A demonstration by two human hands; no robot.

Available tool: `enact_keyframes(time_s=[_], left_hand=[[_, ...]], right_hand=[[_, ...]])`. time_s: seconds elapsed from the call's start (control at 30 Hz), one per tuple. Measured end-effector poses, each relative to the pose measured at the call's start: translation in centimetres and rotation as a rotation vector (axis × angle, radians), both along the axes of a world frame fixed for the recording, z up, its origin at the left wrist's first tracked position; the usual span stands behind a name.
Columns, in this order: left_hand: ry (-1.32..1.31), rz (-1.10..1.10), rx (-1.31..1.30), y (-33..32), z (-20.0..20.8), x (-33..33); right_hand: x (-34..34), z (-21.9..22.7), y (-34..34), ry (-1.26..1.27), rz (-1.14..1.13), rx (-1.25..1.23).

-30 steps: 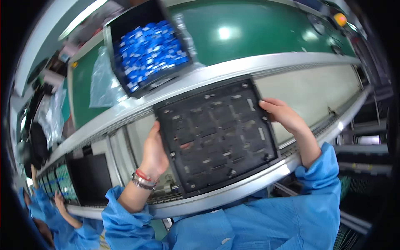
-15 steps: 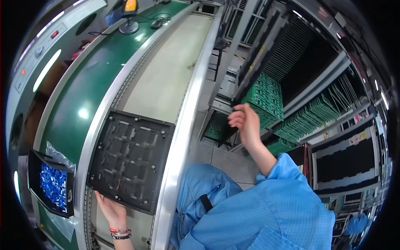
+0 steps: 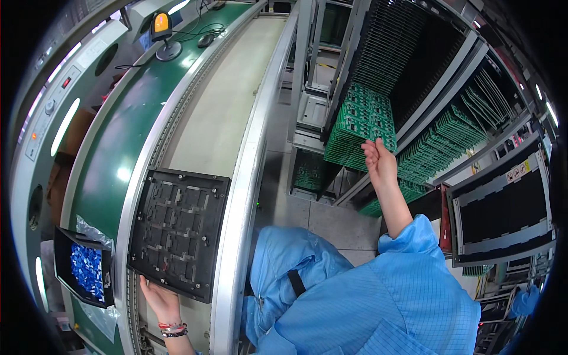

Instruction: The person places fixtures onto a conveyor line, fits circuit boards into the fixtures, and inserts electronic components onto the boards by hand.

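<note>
A black fixture tray point(image 3: 177, 234) with many shaped recesses and small metal studs lies across the conveyor on my left. My left hand point(image 3: 161, 300) holds its near edge, palm up; some fingers are hidden beneath the tray. My right hand point(image 3: 381, 164) is raised at the near edge of a stack of green circuit boards point(image 3: 362, 121) in a tall rack. Its fingers are loosely bent with nothing seen between them. Whether the fingertips touch a board, I cannot tell.
Left of the conveyor's metal rail point(image 3: 241, 195), a green bench point(image 3: 112, 160) carries a black bin of blue parts point(image 3: 87, 269) and a yellow-black scanner on a stand point(image 3: 165, 38). More circuit boards point(image 3: 441, 148) fill the racks at right. A framed black panel point(image 3: 500, 204) stands nearer me.
My right hand has moved right and nearer, reaching the stacked boards. The view has shifted slightly. My left hand remains at the tray's near edge.
</note>
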State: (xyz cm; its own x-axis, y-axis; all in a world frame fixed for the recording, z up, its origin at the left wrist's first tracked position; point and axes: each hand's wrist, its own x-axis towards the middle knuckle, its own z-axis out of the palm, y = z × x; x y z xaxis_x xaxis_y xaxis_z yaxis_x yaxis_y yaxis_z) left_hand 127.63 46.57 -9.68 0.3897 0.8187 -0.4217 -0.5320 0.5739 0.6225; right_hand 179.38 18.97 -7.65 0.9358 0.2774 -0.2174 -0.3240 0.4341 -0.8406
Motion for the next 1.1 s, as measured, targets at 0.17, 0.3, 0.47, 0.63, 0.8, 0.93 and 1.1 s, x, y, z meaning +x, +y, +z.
enact_keyframes(time_s=[0.17, 0.3, 0.47, 0.63, 0.8, 0.93, 1.1], left_hand=[[0.031, 0.017, 0.005, 0.0, 0.4, 0.0], [0.073, 0.042, 0.0, 0.1, 0.7, 0.2], [0.101, 0.047, 0.022, 0.2, 0.7, 0.1], [0.151, 0.068, 0.051, 0.0, 0.9, 0.4], [0.155, 0.065, 0.096, 0.5, 0.5, -0.1], [0.181, 0.089, 0.068, 0.7, 0.4, -0.1], [0.177, 0.13, 0.032, 1.1, 0.3, -0.3]], right_hand=[[-0.4, 0.5, 0.4, -0.045, -0.021, -0.029], [-0.6, 0.6, 0.9, -0.026, -0.084, 0.0], [0.7, 0.2, 0.5, 0.031, -0.055, 0.057], [0.6, 0.5, 1.1, 0.024, -0.102, 0.048], [-0.1, 0.5, 1.9, -0.008, -0.199, 0.112], [-0.4, 1.4, 2.1, 0.036, -0.207, 0.128], [0.6, 1.0, 1.8, 0.094, -0.15, 0.197]])
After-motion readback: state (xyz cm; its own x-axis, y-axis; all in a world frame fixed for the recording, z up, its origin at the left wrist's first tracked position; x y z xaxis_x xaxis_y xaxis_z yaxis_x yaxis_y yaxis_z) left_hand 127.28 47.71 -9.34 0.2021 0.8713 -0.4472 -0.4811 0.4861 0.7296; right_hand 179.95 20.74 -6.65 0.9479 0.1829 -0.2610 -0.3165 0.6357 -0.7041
